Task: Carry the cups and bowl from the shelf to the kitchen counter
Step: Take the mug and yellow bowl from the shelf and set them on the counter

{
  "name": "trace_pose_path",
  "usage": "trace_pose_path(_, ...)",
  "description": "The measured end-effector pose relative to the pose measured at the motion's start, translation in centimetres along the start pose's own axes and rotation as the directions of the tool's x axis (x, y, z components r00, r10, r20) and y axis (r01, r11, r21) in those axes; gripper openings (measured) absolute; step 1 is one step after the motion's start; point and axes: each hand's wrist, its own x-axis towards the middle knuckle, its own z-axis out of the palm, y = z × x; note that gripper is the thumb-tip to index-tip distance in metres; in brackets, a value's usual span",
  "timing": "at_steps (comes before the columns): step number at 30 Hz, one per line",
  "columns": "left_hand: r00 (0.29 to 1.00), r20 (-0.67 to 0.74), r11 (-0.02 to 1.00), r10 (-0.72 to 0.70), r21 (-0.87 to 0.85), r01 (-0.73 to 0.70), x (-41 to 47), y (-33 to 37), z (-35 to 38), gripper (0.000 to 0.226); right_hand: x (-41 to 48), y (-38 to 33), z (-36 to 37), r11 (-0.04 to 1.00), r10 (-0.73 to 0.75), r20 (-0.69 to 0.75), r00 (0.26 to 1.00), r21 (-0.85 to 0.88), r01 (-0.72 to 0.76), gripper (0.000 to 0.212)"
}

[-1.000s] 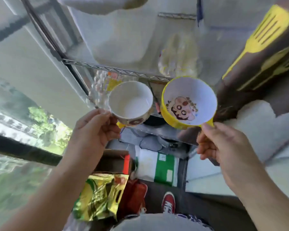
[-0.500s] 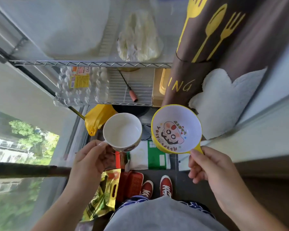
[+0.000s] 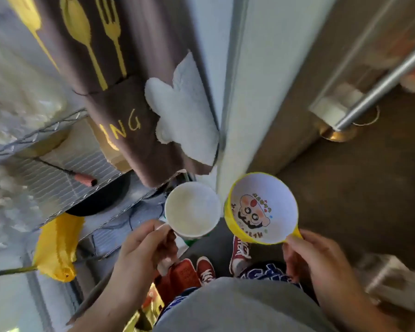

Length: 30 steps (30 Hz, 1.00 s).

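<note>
A round yellow plastic bowl (image 3: pixel 261 208), white inside with a cartoon face, is held over the floor (image 3: pixel 350 188), its tab pinched in the right hand (image 3: pixel 319 264). Just beside it, the left hand (image 3: pixel 144 248) grips the handle of a smaller white cup (image 3: pixel 192 209).

"NG" on brown cloth (image 3: pixel 144 149)

wire shelf (image 3: pixel 58 189) at L, red-handled tool (image 3: pixel 85 180) lying on it, blk pan (image 3: pixel 98 200) on tier below
</note>
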Motion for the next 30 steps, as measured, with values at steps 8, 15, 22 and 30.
trace_pose_path(8,0.912,0.402,0.983,-0.08,0.183,0.005,5.4,0.4,12.6,0.023,-2.8,5.2,-8.0,0.949,0.199,-0.474,0.858,0.311,-0.048,0.035)
trace_pose_path(15,0.813,0.562,0.955,-0.154,0.296,-0.024,8.9,-0.8,26.9,0.045,-3.5,7.9,-15.2,0.925,0.247,-0.665,0.705,0.378,0.032,0.033)
trace_pose_path(22,0.734,0.657,0.922,-0.172,0.37,-0.115,11.1,-3.1,42.5,0.045,-0.3,10.1,-26.7,0.893,0.339,-0.723,0.602,0.448,0.036,0.035)
trace_pose_path(30,0.756,0.631,0.914,-0.173,0.39,-0.116,14.1,-4.1,54.9,0.043,4.9,8.8,-40.6,0.883,0.355,-0.732,0.581,0.467,0.049,0.037)
